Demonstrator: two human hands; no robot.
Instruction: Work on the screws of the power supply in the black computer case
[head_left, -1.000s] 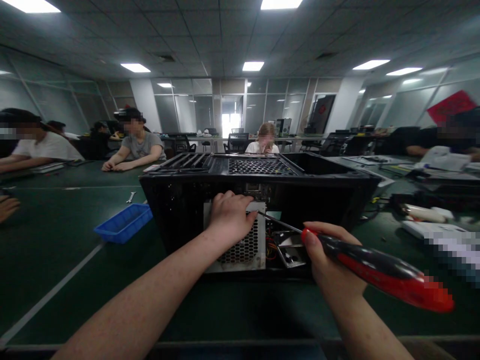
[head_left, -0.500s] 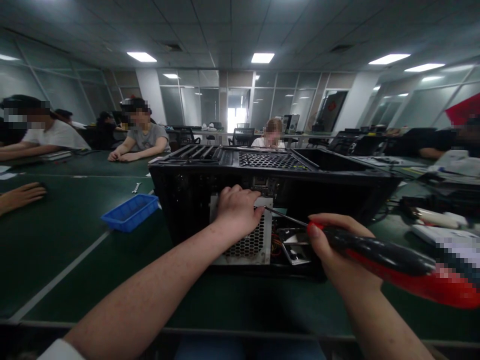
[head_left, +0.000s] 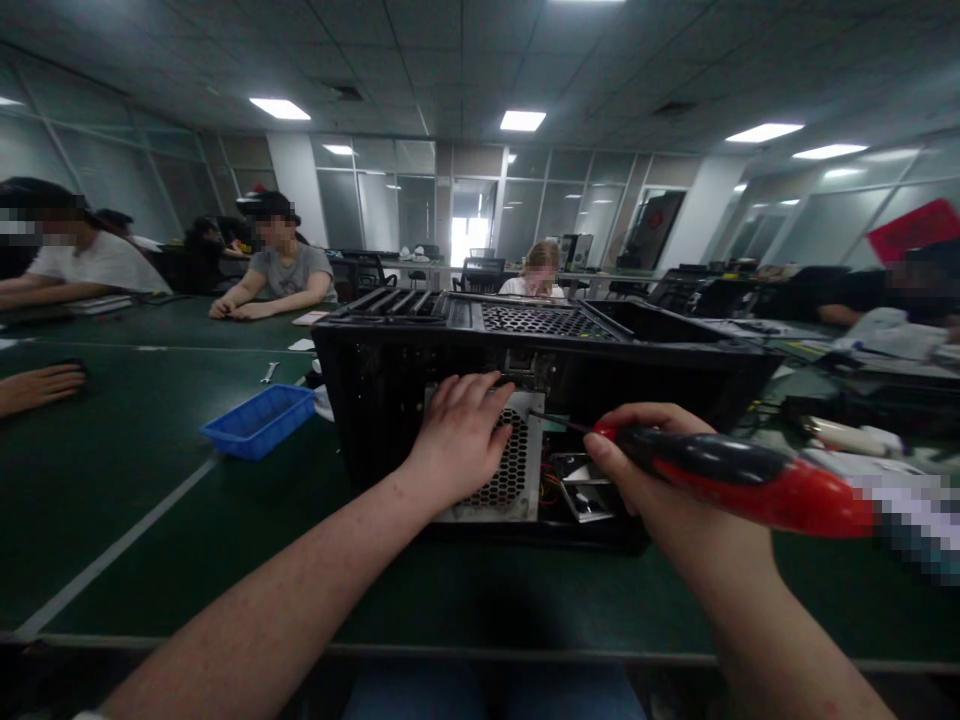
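A black computer case (head_left: 600, 365) lies on its side on the green table in front of me. A silver power supply (head_left: 517, 470) with a perforated grille sits in its open end. My left hand (head_left: 459, 435) lies flat on that power supply, fingers stretched out along its top edge. My right hand (head_left: 660, 480) is closed round a red and black screwdriver (head_left: 735, 475). The screwdriver's thin shaft points left, and its tip is near the power supply's upper right corner, just past my left fingertips.
A blue plastic tray (head_left: 259, 420) and a small wrench (head_left: 268, 373) lie left of the case. Another person's hand (head_left: 37, 385) rests at the far left edge. Several people sit at the tables behind. Cables and white objects (head_left: 847, 435) crowd the right side.
My left hand has slid lower and spread flatter on the power supply. The screwdriver has levelled out, its handle raised and its tip kept near the same corner. The view has shifted slightly.
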